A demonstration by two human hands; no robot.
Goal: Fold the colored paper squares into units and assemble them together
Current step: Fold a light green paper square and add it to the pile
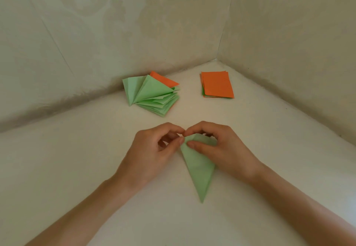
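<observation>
The green paper (198, 166), already folded into a long narrow kite shape, lay flat on the white surface (269, 168) in the near middle of the view, its sharp point aimed toward the person and its wider end away from them. Both hands met at that wider end. The left hand (152, 149) had its fingers curled, with thumb and forefinger pinching the paper's upper left corner. The right hand (217, 145) was curled over the top of the sheet, its thumb pressed flat on the green face and its forefinger arched down to the upper edge, so that it gripped the paper there; the tips of the 2 forefingers touched each other. Farther back and to the left, well apart from the hands, sat a pile of folded units (152, 95), mostly pale green and fanned open, with an orange one showing at the back. To its right, apart from it, lay a stack of flat squares (217, 84), orange on top with green edges showing underneath. Pale patterned walls (115, 24) closed in the corner behind both.
</observation>
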